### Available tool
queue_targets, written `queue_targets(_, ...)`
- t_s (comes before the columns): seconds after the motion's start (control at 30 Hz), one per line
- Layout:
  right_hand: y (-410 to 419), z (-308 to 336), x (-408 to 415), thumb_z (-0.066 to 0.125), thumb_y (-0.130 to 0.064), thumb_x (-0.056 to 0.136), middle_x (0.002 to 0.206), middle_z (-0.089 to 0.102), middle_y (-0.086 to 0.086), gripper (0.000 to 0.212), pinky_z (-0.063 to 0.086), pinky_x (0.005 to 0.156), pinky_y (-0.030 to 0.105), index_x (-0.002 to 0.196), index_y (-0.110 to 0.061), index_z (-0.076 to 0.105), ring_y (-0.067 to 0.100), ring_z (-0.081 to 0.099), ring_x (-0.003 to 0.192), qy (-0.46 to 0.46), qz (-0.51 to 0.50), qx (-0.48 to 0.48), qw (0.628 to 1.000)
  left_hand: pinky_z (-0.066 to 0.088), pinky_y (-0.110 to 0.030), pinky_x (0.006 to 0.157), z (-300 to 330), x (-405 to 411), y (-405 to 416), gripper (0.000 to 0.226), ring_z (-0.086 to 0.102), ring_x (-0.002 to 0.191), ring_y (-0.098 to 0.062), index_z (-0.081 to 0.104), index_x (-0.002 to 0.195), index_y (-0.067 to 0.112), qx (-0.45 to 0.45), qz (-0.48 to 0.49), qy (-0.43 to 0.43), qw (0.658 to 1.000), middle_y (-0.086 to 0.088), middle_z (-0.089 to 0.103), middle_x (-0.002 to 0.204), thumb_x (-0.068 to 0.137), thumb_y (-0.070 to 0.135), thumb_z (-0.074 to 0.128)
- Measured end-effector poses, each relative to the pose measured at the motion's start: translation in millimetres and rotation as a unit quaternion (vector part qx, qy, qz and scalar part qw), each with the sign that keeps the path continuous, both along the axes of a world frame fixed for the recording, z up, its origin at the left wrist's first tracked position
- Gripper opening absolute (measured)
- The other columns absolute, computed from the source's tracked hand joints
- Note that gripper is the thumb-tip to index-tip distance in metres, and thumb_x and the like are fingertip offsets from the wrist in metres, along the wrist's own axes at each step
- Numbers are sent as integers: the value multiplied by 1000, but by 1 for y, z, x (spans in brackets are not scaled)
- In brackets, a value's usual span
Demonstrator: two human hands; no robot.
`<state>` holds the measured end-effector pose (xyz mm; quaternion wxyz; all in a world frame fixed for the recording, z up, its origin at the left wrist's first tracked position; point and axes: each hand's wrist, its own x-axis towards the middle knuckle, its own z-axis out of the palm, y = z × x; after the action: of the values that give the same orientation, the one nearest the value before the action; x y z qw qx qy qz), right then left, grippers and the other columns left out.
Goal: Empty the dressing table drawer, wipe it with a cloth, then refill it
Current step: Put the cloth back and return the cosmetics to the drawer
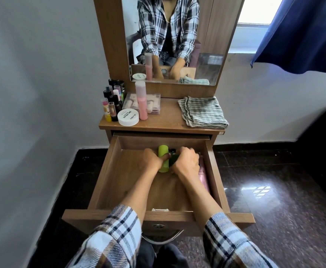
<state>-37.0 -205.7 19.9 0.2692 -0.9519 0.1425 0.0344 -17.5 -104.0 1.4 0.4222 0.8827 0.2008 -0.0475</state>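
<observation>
Head view looks down on your two hands inside the open drawer of the dressing table. Your left hand grasps a light green bottle lying near the drawer's back wall, thumb curled over its side. Your right hand curls down over a dark green bottle just beside the light green one, gripping it; most of that bottle is hidden under your fingers. A pink bottle lies along the drawer's right wall, partly under your right wrist; its lettering is too hidden to read. Above the drawer, on the tabletop's right side, sits the folded striped cloth. On its left side stands a white round tub labelled "ZUDIO NAIL POLISH", a tall pink spray bottle, a clear palette case behind it, and a cluster of small bottles. Behind the tabletop the mirror reflects your plaid shirt.
</observation>
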Motion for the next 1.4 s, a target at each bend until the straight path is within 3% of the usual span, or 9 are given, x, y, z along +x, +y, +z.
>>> queue_targets(0.13, -2, 15, -12, 70, -8, 73, 117, 54, 9, 43, 49, 86, 37, 113, -17, 57, 31, 50, 113, -62, 9, 31, 998, 45, -32, 83, 21, -15, 2, 50, 60, 108, -29, 66, 105, 6, 19, 31, -55, 998, -11, 67, 111, 74, 45, 73)
queue_targets(0.27, -5, 41, -29, 81, -10, 61, 111, 59, 6, 53, 52, 84, 38, 109, -17, 60, 28, 57, 105, -90, 3, 102, 991, 43, -32, 91, 45, -36, 9, 43, 57, 113, -24, 59, 120, 9, 20, 58, -121, 991, -9, 63, 120, 83, 30, 67)
queue_targets(0.43, 2, 76, -38, 78, -5, 68, 108, 62, 2, 46, 53, 86, 40, 110, -17, 61, 18, 60, 96, -172, 34, 234, 956, 43, -28, 86, 80, -53, 27, 31, 55, 109, -24, 57, 119, 9, 7, 106, -229, 968, -10, 56, 121, 88, 13, 61)
queue_targets(0.6, 15, 101, -23, 76, -7, 75, 102, 58, -2, 48, 54, 85, 31, 119, -14, 57, 12, 56, 89, -209, 73, 286, 932, 37, -34, 99, 99, -49, 45, 45, 45, 124, -26, 52, 124, 5, -4, 135, -279, 951, -11, 50, 131, 83, 14, 67)
queue_targets(0.73, 29, 99, 5, 75, -9, 77, 110, 57, -1, 55, 52, 89, 33, 127, -13, 52, 15, 56, 99, -196, 85, 297, 931, 36, -36, 100, 95, -34, 49, 49, 44, 125, -27, 52, 125, 6, -18, 143, -277, 950, -11, 49, 132, 81, 14, 70)
queue_targets(0.9, 50, 87, 47, 75, -17, 79, 137, 50, 6, 70, 46, 99, 38, 140, -14, 40, 21, 51, 121, -170, 111, 313, 928, 37, -41, 101, 68, -11, 51, 57, 45, 123, -30, 49, 129, 10, 9, 126, -244, 961, -12, 53, 131, 79, 24, 72)
queue_targets(1.07, 59, 74, 78, 73, -14, 80, 149, 35, 7, 82, 38, 108, 43, 147, -14, 27, 24, 39, 134, -159, 183, 305, 921, 27, -41, 104, 61, -1, 44, 58, 33, 127, -34, 39, 137, 22, 70, 138, -204, 967, -11, 39, 139, 85, 32, 64)
queue_targets(1.23, 56, 67, 93, 70, -15, 83, 137, 50, 4, 71, 48, 96, 37, 144, -14, 33, 21, 57, 113, -144, 206, 307, 918, 26, -42, 97, 54, 11, 38, 53, 31, 122, -32, 41, 134, 31, 99, 154, -196, 963, -7, 38, 139, 86, 41, 60)
queue_targets(1.4, 55, 62, 96, 62, -19, 89, 125, 59, 4, 47, 48, 93, 33, 133, -12, 46, 18, 57, 110, -151, 229, 291, 916, 27, -40, 93, 53, 16, 37, 55, 32, 119, -31, 42, 135, 31, 112, 167, -200, 959, -8, 39, 137, 85, 44, 60)
